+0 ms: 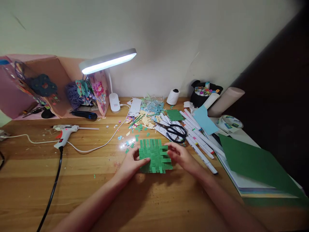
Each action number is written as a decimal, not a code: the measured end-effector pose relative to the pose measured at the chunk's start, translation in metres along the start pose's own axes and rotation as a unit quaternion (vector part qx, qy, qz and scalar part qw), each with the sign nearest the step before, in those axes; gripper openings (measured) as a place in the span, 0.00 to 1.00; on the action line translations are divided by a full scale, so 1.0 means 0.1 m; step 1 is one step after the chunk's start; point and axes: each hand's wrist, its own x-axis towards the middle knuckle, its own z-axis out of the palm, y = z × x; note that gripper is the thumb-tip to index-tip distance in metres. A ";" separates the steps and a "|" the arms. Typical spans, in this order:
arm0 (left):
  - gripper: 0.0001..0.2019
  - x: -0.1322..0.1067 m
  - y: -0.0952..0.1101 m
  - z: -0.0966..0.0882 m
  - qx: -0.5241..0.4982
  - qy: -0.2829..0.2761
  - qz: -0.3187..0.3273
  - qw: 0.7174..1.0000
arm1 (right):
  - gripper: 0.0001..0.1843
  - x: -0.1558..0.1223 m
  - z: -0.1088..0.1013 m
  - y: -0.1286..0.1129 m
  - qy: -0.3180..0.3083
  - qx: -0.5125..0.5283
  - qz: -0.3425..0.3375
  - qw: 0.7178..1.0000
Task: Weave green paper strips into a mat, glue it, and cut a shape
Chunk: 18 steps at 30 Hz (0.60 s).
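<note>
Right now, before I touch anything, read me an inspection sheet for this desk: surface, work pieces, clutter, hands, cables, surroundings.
Surface: wooden desk, bare at the front.
Job's things: woven green paper mat, flat on the desk between the hands.
Clutter: paper scraps, scissors, markers, glue gun, tape roll, green paper sheet on a paper stack.
Hands: left hand at the mat's left edge, right hand at its right edge, both touching it; grip unclear.
Cables: white cable looping across the desk; black cable running from the glue gun off the front edge.
Surroundings: lit desk lamp, pink cardboard stand, pale wall.
</note>
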 end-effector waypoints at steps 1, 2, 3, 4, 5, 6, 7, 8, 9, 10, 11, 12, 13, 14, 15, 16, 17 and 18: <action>0.25 -0.01 0.00 0.01 0.004 -0.006 0.003 1.000 | 0.24 -0.01 0.04 0.01 -0.017 0.008 0.013 1.000; 0.24 -0.02 0.01 0.02 0.008 -0.013 0.006 1.000 | 0.22 -0.02 0.08 0.02 -0.029 0.017 0.025 0.999; 0.23 -0.02 0.01 0.02 0.014 -0.019 0.007 1.000 | 0.20 -0.02 0.11 0.03 -0.038 0.024 0.036 0.998; 0.22 -0.03 0.01 0.03 0.021 -0.022 0.007 1.000 | 0.18 -0.03 0.13 0.04 -0.046 0.030 0.047 0.997; 0.21 -0.04 0.02 0.03 0.032 -0.020 0.007 0.999 | 0.17 -0.04 0.14 0.04 -0.054 0.034 0.059 0.996; 0.19 -0.04 0.02 0.03 0.047 -0.017 0.006 0.999 | 0.16 -0.05 0.15 0.03 -0.065 0.034 0.069 0.995; 0.19 -0.05 0.03 0.03 0.065 -0.014 0.006 0.998 | 0.16 -0.06 0.16 0.02 -0.080 0.033 0.077 0.993; 0.18 -0.05 0.03 0.03 0.087 -0.013 0.008 0.996 | 0.16 -0.08 0.16 0.00 -0.096 0.034 0.081 0.992; 0.18 -0.05 0.04 0.02 0.111 -0.014 0.014 0.994 | 0.16 -0.09 0.16 -0.02 -0.111 0.035 0.080 0.990; 0.17 -0.05 0.04 0.01 0.138 -0.015 0.025 0.990 | 0.16 -0.10 0.16 -0.04 -0.121 0.036 0.076 0.989; 0.17 -0.05 0.04 0.01 0.166 -0.015 0.040 0.985 | 0.16 -0.11 0.16 -0.06 -0.125 0.034 0.071 0.989; 0.17 -0.05 0.05 0.01 0.191 -0.015 0.055 0.980 | 0.16 -0.12 0.16 -0.07 -0.124 0.032 0.066 0.990; 0.16 -0.05 0.05 0.01 0.210 -0.013 0.066 0.975 | 0.16 -0.13 0.17 -0.07 -0.118 0.028 0.065 0.990; 0.16 -0.06 0.05 0.01 0.220 -0.012 0.072 0.973 | 0.15 -0.13 0.17 -0.07 -0.111 0.024 0.068 0.991; 0.16 -0.06 0.04 0.02 0.218 -0.012 0.071 0.973 | 0.15 -0.13 0.18 -0.06 -0.101 0.021 0.072 0.992; 0.16 -0.06 0.03 0.03 0.204 -0.012 0.064 0.977 | 0.16 -0.12 0.18 -0.05 -0.087 0.022 0.074 0.993; 0.16 -0.06 0.02 0.03 0.179 -0.014 0.054 0.982 | 0.16 -0.11 0.18 -0.03 -0.070 0.028 0.075 0.994; 0.16 -0.05 0.01 0.04 0.150 -0.015 0.044 0.988 | 0.17 -0.10 0.18 -0.02 -0.050 0.036 0.073 0.995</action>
